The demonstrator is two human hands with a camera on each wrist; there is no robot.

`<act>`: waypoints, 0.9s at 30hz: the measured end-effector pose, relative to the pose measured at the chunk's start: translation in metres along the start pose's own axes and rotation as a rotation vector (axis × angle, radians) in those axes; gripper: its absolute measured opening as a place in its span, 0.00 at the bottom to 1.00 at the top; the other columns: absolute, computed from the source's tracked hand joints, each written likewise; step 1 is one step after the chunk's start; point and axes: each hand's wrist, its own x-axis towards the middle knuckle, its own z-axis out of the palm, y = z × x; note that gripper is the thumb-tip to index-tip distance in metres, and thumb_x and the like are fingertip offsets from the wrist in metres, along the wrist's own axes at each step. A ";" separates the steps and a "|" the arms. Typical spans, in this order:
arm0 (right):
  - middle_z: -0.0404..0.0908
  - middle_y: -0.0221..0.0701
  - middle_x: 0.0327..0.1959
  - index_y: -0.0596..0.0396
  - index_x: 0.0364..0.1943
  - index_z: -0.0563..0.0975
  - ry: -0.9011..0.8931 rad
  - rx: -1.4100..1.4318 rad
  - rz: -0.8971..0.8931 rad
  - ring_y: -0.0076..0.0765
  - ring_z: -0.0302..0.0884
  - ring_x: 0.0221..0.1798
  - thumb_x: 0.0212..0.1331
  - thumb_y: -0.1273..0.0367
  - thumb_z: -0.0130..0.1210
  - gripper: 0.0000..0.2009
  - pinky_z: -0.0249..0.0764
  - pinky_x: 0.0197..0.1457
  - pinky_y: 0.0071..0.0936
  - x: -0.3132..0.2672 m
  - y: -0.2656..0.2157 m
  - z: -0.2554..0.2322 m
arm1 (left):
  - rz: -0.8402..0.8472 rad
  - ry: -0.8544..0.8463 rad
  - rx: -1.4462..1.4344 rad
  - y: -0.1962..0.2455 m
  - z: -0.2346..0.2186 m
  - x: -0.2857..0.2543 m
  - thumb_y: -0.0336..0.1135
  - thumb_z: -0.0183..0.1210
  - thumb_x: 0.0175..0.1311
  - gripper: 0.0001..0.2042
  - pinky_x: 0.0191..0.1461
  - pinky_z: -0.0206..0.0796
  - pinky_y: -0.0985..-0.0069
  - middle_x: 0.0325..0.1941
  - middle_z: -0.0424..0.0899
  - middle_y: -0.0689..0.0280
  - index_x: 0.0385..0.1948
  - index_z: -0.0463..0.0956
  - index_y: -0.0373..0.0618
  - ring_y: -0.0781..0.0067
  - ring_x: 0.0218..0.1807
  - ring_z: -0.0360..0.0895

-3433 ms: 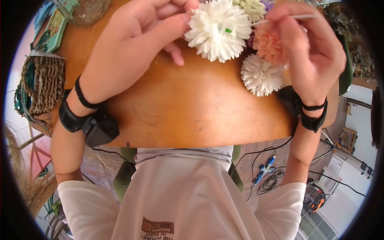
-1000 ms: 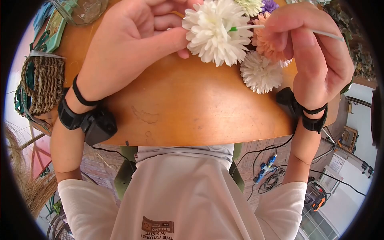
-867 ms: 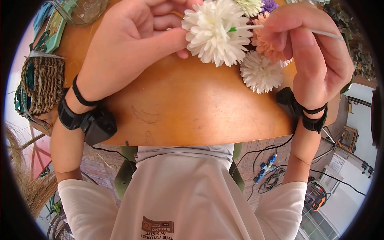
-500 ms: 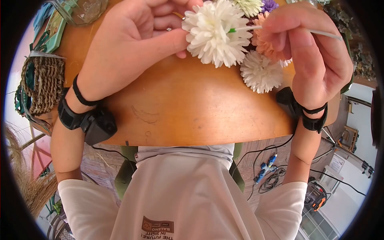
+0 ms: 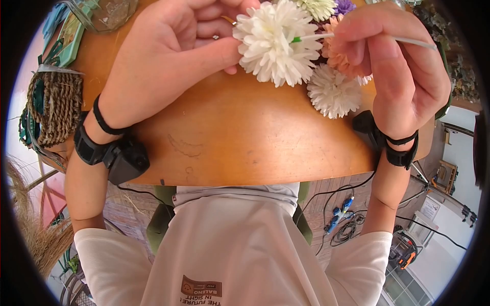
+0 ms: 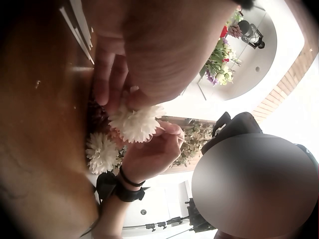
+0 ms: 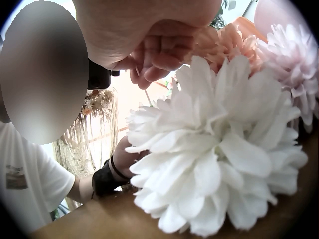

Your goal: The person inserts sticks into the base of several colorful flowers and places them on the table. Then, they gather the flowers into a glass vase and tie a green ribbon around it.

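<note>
My left hand (image 5: 163,61) holds a white artificial flower head (image 5: 273,43), thumb at its left edge and the other fingers partly behind it. In my right hand (image 5: 403,66) a thin white stick (image 5: 416,43) is pinched between thumb and fingers. The stick's left end meets a small green piece (image 5: 297,39) at the middle of the flower. A second white flower (image 5: 334,92) sits just below a peach flower (image 5: 332,51), left of my right wrist. In the right wrist view that white flower (image 7: 219,149) fills the foreground.
Pale green (image 5: 317,7) and purple (image 5: 344,6) flowers stand behind. A rope-woven basket (image 5: 58,104) and a clear glass vessel (image 5: 115,13) are at the left of the wooden table (image 5: 245,143). Several white sticks (image 6: 77,32) lie on the table in the left wrist view.
Since the oldest frame, my right hand has shifted right and the stick now meets the green piece. The flower has moved slightly left and down. Over the last second both hands are nearly still.
</note>
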 end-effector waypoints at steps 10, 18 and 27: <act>0.84 0.38 0.29 0.63 0.37 0.82 -0.011 -0.002 0.023 0.27 0.79 0.27 0.72 0.68 0.53 0.11 0.74 0.32 0.23 -0.002 -0.001 -0.001 | 0.030 -0.021 -0.034 -0.008 -0.003 0.000 0.19 0.60 0.68 0.16 0.62 0.74 0.75 0.55 0.82 0.58 0.56 0.69 0.34 0.73 0.57 0.81; 0.85 0.38 0.29 0.62 0.37 0.83 0.017 -0.044 0.034 0.27 0.79 0.27 0.71 0.69 0.54 0.11 0.74 0.32 0.22 -0.002 -0.004 0.003 | -0.021 0.004 0.002 0.000 0.001 -0.001 0.20 0.61 0.68 0.17 0.62 0.74 0.75 0.55 0.82 0.58 0.56 0.69 0.34 0.73 0.57 0.81; 0.84 0.37 0.28 0.62 0.36 0.83 0.007 -0.149 0.034 0.26 0.79 0.25 0.71 0.68 0.55 0.11 0.73 0.31 0.21 0.001 -0.015 0.007 | -0.024 -0.020 0.002 0.002 0.000 0.000 0.20 0.61 0.68 0.17 0.63 0.73 0.75 0.56 0.82 0.58 0.56 0.69 0.34 0.73 0.57 0.81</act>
